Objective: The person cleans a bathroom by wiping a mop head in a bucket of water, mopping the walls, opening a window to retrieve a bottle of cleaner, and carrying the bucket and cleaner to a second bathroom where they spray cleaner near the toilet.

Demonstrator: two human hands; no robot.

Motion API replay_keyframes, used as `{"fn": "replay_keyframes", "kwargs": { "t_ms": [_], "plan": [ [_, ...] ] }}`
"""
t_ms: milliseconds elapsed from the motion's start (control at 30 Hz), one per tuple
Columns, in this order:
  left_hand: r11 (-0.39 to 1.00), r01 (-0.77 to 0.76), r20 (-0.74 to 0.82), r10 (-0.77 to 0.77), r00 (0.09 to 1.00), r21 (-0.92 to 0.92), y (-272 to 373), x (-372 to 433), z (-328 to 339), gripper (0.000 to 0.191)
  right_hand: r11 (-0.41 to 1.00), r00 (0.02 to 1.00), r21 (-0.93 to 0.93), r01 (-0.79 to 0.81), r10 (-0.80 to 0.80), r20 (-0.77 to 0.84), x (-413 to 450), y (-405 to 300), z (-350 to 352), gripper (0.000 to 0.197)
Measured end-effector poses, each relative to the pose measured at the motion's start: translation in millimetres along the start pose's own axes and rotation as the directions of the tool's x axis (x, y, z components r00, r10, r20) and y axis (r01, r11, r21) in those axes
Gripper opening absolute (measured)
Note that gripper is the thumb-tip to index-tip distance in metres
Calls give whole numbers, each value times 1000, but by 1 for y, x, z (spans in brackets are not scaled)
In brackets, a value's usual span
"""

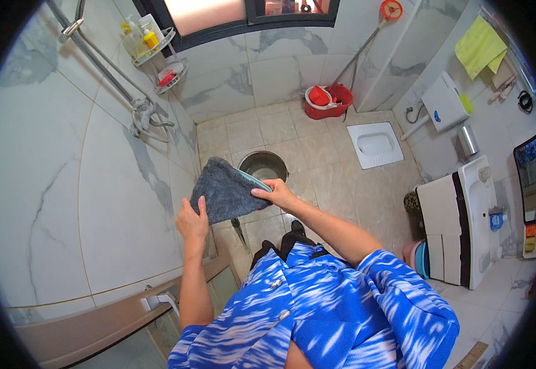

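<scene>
A dark grey plush cloth (229,193) with a light blue edge is stretched between my two hands. My left hand (193,218) grips its left lower edge, thumb on top. At the right corner my right hand (275,193) pinches the cloth, close to the light blue edge. A round metal bucket (281,162) stands on the tiled floor just beyond the cloth, partly hidden by it. Below the cloth's lower edge shows a dark, narrow object (238,229) that I cannot identify.
Beyond stand a red mop bucket (329,112) with a mop and a white squat toilet (366,159). A sink cabinet (442,230) is at the right. Shower fittings (144,113) and corner shelves (155,50) are on the left; a door (111,318) with a handle is lower left.
</scene>
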State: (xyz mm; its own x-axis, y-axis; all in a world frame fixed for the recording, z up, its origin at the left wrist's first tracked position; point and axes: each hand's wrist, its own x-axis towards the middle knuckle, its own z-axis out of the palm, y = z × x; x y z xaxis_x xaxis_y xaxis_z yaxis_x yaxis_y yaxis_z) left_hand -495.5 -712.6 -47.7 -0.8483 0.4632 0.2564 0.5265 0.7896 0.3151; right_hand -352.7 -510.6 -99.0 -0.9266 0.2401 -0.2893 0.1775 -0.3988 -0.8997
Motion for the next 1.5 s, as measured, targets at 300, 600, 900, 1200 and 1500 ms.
{"fn": "replay_keyframes", "kwargs": {
  "t_ms": [300, 600, 900, 1200, 1500],
  "plan": [
    [897, -434, 13, 435, 900, 81, 50, 41, -31, 66, 957, 981, -242, 158, -181, -74, -8, -3, 20, 31],
    [875, -455, 126, 477, 870, -166, 60, 69, 15, 31, 814, 885, -477, 332, -444, -140, -11, 11, 26, 37],
    [920, -373, 192, 389, 901, -119, 64, 71, 16, 27, 798, 874, -532, 283, -443, -200, -12, 11, 30, 36],
    [933, -356, 88, 351, 932, 55, 56, 14, -16, 77, 645, 763, -646, 409, -630, -146, 3, 20, 13, 37],
    [987, -150, -64, 153, 986, 50, 19, -7, -9, 74, 886, 920, -402, 231, -333, -206, -4, 7, 29, 36]
  ]
}}
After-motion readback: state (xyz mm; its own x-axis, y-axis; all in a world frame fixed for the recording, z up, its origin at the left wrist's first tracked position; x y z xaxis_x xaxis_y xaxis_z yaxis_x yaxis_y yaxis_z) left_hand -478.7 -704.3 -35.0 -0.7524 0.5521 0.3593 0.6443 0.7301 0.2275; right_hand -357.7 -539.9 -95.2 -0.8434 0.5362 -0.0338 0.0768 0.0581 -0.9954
